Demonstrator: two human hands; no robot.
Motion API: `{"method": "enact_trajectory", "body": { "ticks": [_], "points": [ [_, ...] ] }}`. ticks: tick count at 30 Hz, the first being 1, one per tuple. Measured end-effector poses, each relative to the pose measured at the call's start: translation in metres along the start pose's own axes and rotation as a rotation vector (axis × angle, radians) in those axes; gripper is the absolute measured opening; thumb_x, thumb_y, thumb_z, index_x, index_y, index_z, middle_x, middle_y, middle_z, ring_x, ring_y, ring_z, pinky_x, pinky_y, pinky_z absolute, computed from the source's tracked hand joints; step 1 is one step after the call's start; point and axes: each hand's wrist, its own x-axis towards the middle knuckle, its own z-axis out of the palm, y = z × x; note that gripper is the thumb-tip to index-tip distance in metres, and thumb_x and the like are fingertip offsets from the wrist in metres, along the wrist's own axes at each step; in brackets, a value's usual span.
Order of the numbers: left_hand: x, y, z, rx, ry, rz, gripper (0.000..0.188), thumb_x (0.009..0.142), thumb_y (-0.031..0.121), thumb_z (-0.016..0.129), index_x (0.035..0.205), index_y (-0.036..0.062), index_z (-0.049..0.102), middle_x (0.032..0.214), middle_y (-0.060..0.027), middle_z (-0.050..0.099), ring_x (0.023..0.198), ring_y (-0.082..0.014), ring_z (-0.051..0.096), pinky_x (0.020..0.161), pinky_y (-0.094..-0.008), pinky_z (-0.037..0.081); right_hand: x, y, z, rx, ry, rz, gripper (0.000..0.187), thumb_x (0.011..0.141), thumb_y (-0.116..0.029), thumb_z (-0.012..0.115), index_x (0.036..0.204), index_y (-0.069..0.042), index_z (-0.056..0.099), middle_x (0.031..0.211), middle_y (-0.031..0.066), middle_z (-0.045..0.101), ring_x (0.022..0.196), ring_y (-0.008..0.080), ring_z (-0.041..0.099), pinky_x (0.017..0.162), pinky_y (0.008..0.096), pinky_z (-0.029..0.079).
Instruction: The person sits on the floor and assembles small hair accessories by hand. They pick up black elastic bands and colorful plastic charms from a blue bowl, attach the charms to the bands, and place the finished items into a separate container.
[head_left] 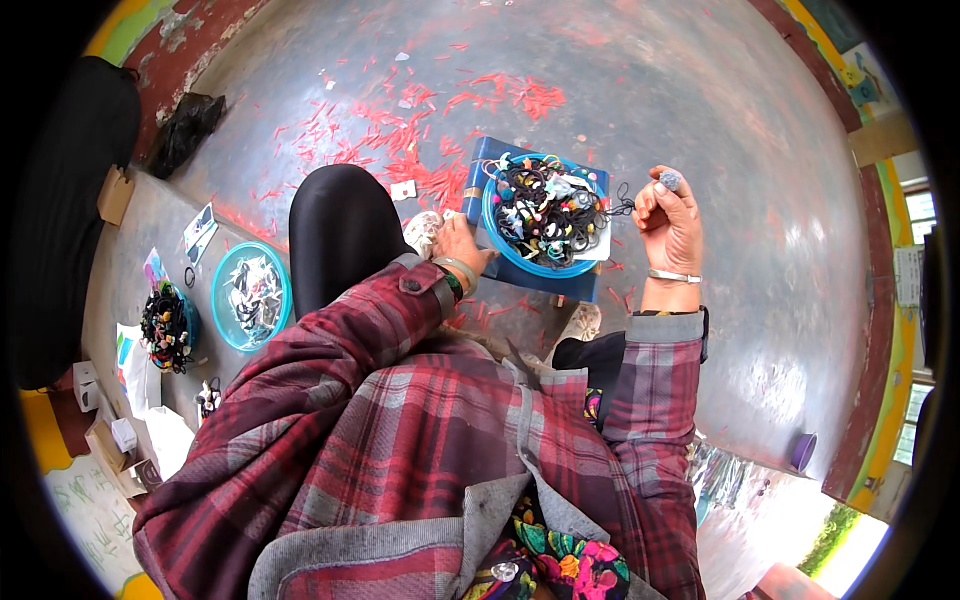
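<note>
A round blue basket [487, 222] heaped with black elastic hair ties [545, 205] and small coloured charms rests on a dark blue box [530, 284] in front of me. My right hand [668, 235] is raised to the right of the basket, fingers curled in. Thin black loops of a hair tie [621, 199] stick out on its left side, and a small grey piece [670, 180] shows at the thumb. At the box's left edge, my left hand [458, 243] has its fingers bent together near a patterned shoe [422, 232]; what they hold is hidden.
Red scraps [400, 150] litter the grey floor beyond the box. To my left stand a blue basket of pale wrapped pieces [252, 300] and a container of hair ties [167, 325]. A small white card [403, 190] lies by my knee, and a purple cup [803, 452] sits far right.
</note>
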Motion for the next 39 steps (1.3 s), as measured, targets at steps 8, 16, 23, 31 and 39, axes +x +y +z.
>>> {"method": "enact_trajectory", "body": {
  "ticks": [8, 16, 23, 31, 39],
  "points": [
    [0.015, -0.027, 0.019, -0.207, -0.131, -0.140, 0.069, 0.065, 0.020, 0.078, 0.119, 0.0007, 0.040, 0.109, -0.0198, 0.055, 0.102, -0.0326, 0.055, 0.087, -0.0370, 0.044, -0.003, -0.002, 0.000, -0.029, -0.020, 0.001, 0.021, 0.079, -0.008, 0.060, 0.098, 0.000, 0.055, 0.065, 0.0052, 0.055, 0.057, 0.0127, 0.053, 0.046, 0.0223, 0.039],
    [0.011, -0.033, 0.021, -0.420, -0.064, -0.079, 0.057, 0.067, 0.014, 0.074, 0.114, 0.0007, 0.045, 0.110, -0.0196, 0.055, 0.104, -0.0298, 0.054, 0.088, -0.0347, 0.043, -0.006, -0.004, -0.001, -0.032, -0.035, -0.004, 0.019, 0.079, -0.008, 0.060, 0.096, 0.000, 0.056, 0.066, 0.0055, 0.057, 0.057, 0.0121, 0.055, 0.047, 0.0218, 0.041],
    [0.010, -0.031, 0.018, -0.405, -0.036, -0.117, 0.038, 0.068, 0.004, 0.070, 0.099, 0.0030, 0.048, 0.095, -0.0154, 0.059, 0.090, -0.0266, 0.059, 0.077, -0.0345, 0.047, -0.008, -0.004, -0.004, -0.058, -0.035, 0.005, 0.018, 0.079, -0.009, 0.061, 0.095, -0.001, 0.057, 0.067, 0.0046, 0.057, 0.057, 0.0112, 0.055, 0.047, 0.0215, 0.041],
    [0.013, -0.031, 0.013, -0.403, -0.047, -0.111, 0.030, 0.070, 0.009, 0.069, 0.093, 0.0027, 0.052, 0.089, -0.0139, 0.058, 0.086, -0.0283, 0.058, 0.076, -0.0351, 0.046, -0.009, -0.004, 0.000, -0.063, -0.034, 0.008, 0.017, 0.079, -0.008, 0.061, 0.094, -0.001, 0.058, 0.066, 0.0038, 0.057, 0.056, 0.0097, 0.054, 0.047, 0.0211, 0.041],
    [-0.003, -0.006, 0.014, -0.005, 0.166, 0.071, 0.060, 0.060, 0.023, 0.080, 0.104, 0.0013, 0.047, 0.100, -0.0177, 0.054, 0.096, -0.0327, 0.052, 0.084, -0.0389, 0.043, -0.008, -0.002, 0.002, -0.072, -0.028, 0.028, 0.018, 0.079, -0.007, 0.061, 0.096, -0.001, 0.058, 0.066, 0.0030, 0.056, 0.056, 0.0094, 0.053, 0.048, 0.0212, 0.040]
  ]
}}
